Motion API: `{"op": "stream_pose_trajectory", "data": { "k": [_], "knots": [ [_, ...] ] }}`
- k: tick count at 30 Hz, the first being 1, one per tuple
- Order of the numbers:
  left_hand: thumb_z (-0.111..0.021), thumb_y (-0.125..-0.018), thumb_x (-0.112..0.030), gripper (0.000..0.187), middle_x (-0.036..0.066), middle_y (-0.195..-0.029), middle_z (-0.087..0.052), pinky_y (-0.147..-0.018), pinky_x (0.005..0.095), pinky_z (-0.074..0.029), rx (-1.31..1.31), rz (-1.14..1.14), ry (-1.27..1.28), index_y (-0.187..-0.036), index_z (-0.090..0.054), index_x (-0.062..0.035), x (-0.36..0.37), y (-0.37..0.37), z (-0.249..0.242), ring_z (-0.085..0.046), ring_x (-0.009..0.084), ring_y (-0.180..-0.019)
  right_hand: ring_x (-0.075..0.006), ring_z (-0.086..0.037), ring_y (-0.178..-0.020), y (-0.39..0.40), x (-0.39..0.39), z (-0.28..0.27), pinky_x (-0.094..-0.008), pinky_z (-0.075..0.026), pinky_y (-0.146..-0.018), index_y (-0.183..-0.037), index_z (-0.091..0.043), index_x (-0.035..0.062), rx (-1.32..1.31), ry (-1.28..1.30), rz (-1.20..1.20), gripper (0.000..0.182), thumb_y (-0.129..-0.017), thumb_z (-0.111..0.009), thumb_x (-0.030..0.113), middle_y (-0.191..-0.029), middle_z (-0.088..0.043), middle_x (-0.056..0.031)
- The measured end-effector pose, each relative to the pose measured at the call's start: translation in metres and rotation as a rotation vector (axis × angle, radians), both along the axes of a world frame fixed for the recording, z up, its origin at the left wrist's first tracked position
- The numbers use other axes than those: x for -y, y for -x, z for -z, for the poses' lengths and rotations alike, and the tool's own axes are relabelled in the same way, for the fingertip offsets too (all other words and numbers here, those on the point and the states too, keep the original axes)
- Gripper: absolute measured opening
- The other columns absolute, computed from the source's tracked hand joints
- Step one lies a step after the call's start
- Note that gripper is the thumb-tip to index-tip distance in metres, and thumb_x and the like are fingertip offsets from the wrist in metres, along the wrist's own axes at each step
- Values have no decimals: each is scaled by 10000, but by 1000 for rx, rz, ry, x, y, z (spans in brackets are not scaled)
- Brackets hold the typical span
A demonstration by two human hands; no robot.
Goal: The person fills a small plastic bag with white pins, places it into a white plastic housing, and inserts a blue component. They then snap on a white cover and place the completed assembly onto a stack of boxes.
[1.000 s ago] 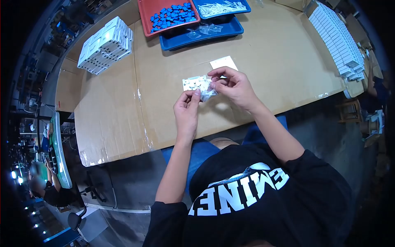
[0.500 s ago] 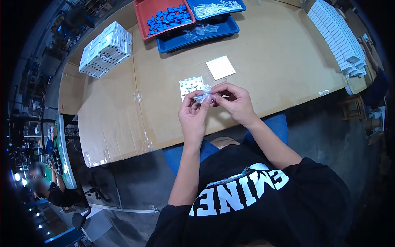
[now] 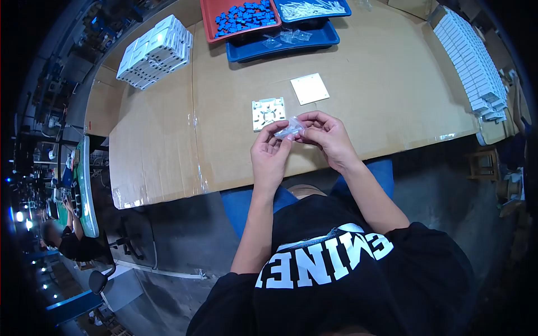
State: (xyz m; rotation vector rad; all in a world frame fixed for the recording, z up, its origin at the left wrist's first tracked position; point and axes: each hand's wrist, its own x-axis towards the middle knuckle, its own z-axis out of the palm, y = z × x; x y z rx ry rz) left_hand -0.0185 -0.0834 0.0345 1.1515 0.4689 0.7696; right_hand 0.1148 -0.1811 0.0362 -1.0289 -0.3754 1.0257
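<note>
A small clear plastic bag (image 3: 291,127), with what look like small pale parts inside, is pinched between both hands above the near part of the table. My left hand (image 3: 271,154) grips its left side with thumb and fingers. On the other side, my right hand (image 3: 329,138) holds the bag with closed fingertips. Just beyond the hands lies a white square plastic tray-like piece (image 3: 268,113) with moulded details, its near edge close to my left fingers. A flat white square plate (image 3: 310,89) rests to the right of it and farther back.
At the back, a red tray (image 3: 209,22) holds blue parts, and blue trays (image 3: 246,54) hold white sticks and small clear bags. Stacked white pieces (image 3: 157,51) stand at the left; a long white stack (image 3: 471,64) lines the right. Another person (image 3: 78,241) sits far left.
The view has shifted, so the table items appear moved. Both hands have drawn slightly away from the white tray-like piece, uncovering more of it. The bag stays held between them.
</note>
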Motion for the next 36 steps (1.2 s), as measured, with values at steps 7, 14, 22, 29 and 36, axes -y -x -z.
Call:
{"op": "stream_pose_trajectory", "data": {
  "k": [7, 14, 22, 29, 36],
  "knots": [
    [-666, -1000, -4, 208, 99, -1040, -710, -878, 266, -547, -29, 16, 83, -1197, -619, 46, 5, -4, 3, -688, 139, -969, -144, -734, -886, 2, 4, 2, -274, -619, -799, -1139, -668, -24, -10, 20, 60, 176, -966, -672, 7, -973, -724, -85],
    [-673, -995, -1, 186, 90, -1019, -714, -831, 236, -544, -62, 19, 53, -1171, -626, 34, 7, -3, -1, -690, 118, -929, -141, -735, -864, 4, 7, 5, -268, -615, -765, -1094, -672, -4, -67, 25, 76, 131, -970, -687, 36, -945, -730, -82],
    [-716, -981, -44, 155, 27, -1001, -693, -793, 212, -507, -116, -12, -51, -1123, -669, -1, -1, 4, 4, -642, 68, -875, -141, -732, -872, -7, 13, 1, -286, -618, -782, -1080, -673, 2, -59, 58, -35, 143, -960, -723, 61, -958, -728, -71],
    [-729, -969, -46, 175, 7, -982, -668, -771, 210, -490, -429, 117, -199, -1132, -675, -11, -9, 14, 0, -605, 50, -869, -136, -728, -848, -23, 18, 4, -281, -615, -773, -1127, -680, 5, 124, 136, -227, 187, -963, -720, 87, -938, -714, -60],
    [-713, -981, -53, 352, 64, -1076, -670, -851, 241, -542, -130, 36, 7, -1301, -571, -9, -3, 4, 22, -650, 94, -951, -154, -744, -860, -29, 19, 18, -257, -613, -774, -1078, -667, 15, -147, 70, -245, 128, -964, -706, 57, -935, -709, -63]
  ]
}}
